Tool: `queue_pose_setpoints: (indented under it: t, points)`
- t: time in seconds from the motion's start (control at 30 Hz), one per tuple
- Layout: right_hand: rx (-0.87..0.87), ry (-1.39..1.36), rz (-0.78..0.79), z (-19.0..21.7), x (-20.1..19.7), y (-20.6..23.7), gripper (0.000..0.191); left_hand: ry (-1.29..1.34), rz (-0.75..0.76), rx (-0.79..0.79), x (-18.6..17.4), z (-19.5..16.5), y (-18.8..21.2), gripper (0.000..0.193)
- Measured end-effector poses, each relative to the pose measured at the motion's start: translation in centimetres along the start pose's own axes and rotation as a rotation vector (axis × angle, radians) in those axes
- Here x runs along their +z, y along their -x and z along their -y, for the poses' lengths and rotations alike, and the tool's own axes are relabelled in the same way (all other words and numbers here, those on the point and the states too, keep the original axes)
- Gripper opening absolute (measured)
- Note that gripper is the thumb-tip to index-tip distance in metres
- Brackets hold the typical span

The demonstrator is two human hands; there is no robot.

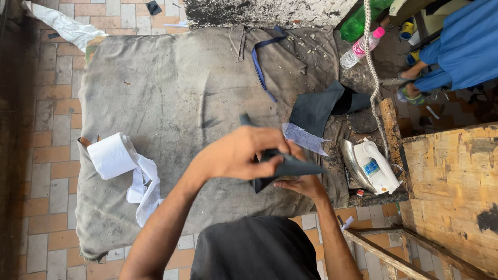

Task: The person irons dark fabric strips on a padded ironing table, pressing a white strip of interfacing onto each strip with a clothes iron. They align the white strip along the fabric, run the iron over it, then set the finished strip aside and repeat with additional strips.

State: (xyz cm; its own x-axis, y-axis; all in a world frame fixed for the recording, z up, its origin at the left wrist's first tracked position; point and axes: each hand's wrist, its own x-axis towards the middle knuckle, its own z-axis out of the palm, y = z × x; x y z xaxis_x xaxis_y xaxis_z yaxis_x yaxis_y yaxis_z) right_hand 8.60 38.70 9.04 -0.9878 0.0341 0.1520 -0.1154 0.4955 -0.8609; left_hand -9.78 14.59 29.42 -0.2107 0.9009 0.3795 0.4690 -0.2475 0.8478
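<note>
My left hand (pixel 239 153) and my right hand (pixel 300 184) hold a small dark piece of fabric (pixel 290 168) together above a grey padded cloth (pixel 171 98) spread on the floor. The left hand grips the piece from above, its fingers closed over it. The right hand supports it from below, palm up. A pale bluish scrap (pixel 305 138) pokes out just beyond the held piece. More dark fabric (pixel 317 108) lies past it on the cloth.
A white electric iron (pixel 374 166) rests on its side at the right, its braided cord (pixel 372 67) running up. A roll of white paper (pixel 111 154) unwinds at left. A plastic bottle (pixel 359 49), a wooden board (pixel 456 192) and a seated person in blue (pixel 461 46) are at right.
</note>
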Motion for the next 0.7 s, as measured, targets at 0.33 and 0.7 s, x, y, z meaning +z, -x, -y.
queue_pose_setpoints:
  t: [0.33,0.7]
  points:
    - [0.461,-0.502,0.585,-2.4,5.0,2.4,0.047,-0.151,-0.776,-0.167,-7.7,-4.1,-1.9,0.018]
    - [0.414,-0.66,0.327,-1.3,7.2,-0.3,0.084,-0.617,-1.052,-0.031,-13.7,12.9,-0.3,0.035]
